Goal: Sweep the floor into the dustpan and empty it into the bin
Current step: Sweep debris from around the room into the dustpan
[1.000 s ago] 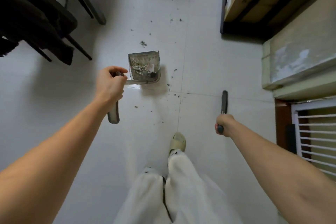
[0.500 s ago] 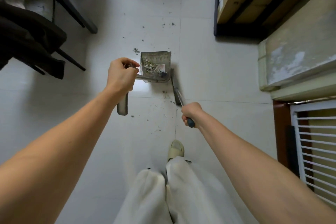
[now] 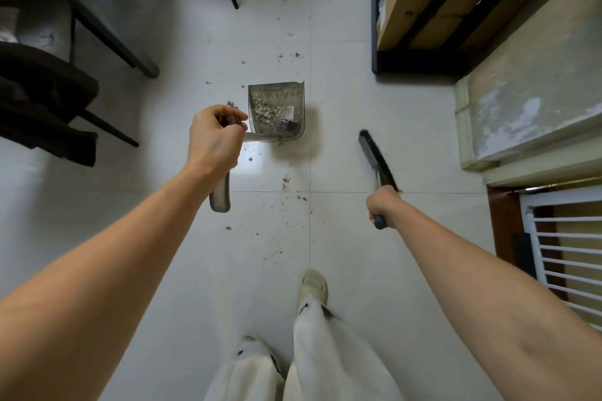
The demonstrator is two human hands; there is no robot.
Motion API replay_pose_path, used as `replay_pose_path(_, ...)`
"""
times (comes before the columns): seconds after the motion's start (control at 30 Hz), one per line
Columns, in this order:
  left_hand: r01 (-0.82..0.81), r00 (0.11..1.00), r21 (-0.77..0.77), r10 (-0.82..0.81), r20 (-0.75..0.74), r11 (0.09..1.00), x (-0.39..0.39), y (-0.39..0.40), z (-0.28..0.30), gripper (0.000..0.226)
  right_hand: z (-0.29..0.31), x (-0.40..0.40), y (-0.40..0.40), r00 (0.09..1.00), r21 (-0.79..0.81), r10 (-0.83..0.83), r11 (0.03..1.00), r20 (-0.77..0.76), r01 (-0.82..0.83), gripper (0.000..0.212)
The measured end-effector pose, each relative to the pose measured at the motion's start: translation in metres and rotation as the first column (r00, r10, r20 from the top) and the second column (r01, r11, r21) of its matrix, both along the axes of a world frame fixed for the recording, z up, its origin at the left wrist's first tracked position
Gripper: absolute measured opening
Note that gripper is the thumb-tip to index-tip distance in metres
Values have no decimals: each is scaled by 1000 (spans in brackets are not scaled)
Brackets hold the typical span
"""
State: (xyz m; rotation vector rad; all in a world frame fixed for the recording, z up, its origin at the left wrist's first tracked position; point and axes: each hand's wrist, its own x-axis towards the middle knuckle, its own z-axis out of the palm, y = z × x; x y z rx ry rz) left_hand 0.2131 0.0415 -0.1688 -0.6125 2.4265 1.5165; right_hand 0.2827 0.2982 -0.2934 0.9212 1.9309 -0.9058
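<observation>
My left hand (image 3: 213, 137) grips the long grey handle of a translucent grey dustpan (image 3: 277, 98), which hangs over the white tiled floor with a heap of pale scraps in its tray. My right hand (image 3: 382, 203) grips the dark handle of a brush (image 3: 378, 156) whose black bristle head points away from me, to the right of the dustpan and apart from it. Small dark crumbs of dirt (image 3: 286, 181) lie scattered on the tiles below and beyond the pan. No bin is in view.
Dark chair and table legs (image 3: 130, 55) and a dark cloth on a chair (image 3: 42, 101) stand at the left. A black-framed shelf with cardboard (image 3: 417, 10) and a worn ledge (image 3: 521, 101) line the right, with a white barred gate (image 3: 566, 257) lower right. My foot (image 3: 312, 283) stands near centre.
My right hand has swung the brush rightward, away from the dustpan's side where it was half a second ago. The left hand keeps holding the dustpan in about the same place.
</observation>
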Motion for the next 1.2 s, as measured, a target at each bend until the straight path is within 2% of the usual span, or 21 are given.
replay_pose_path(0.2,2,1000,2,-2,-24,1000,-4,9,5,24,10,45,-51,975,-23,200,980,95,-199,18)
replay_pose_path(0.33,26,999,12,-26,-32,1000,1,3,20,24,32,61,-57,964,-73,255,966,78,-250,18)
replay_pose_path(0.57,145,988,51,-142,-65,988,1,15,43,32,59,77,-30,999,-10,52,999,-11,-52,22)
replay_pose_path(0.7,122,990,74,-116,-76,990,-18,53,42,34,57,49,15,996,65,-74,995,-56,77,22)
replay_pose_path(0.8,109,991,91,-102,-81,990,-42,91,33,35,53,9,68,980,87,-188,977,-65,193,12)
replay_pose_path(0.93,51,997,81,-46,-61,995,-79,150,17,32,43,-60,148,868,-6,-486,873,-101,487,14)
replay_pose_path(1.1,41,999,53,-41,-4,998,-124,233,2,31,44,-106,211,810,-49,-586,809,13,586,28)
replay_pose_path(1.2,15,1000,55,-16,25,998,-143,269,-6,28,37,-119,236,709,-116,-700,700,88,705,27)
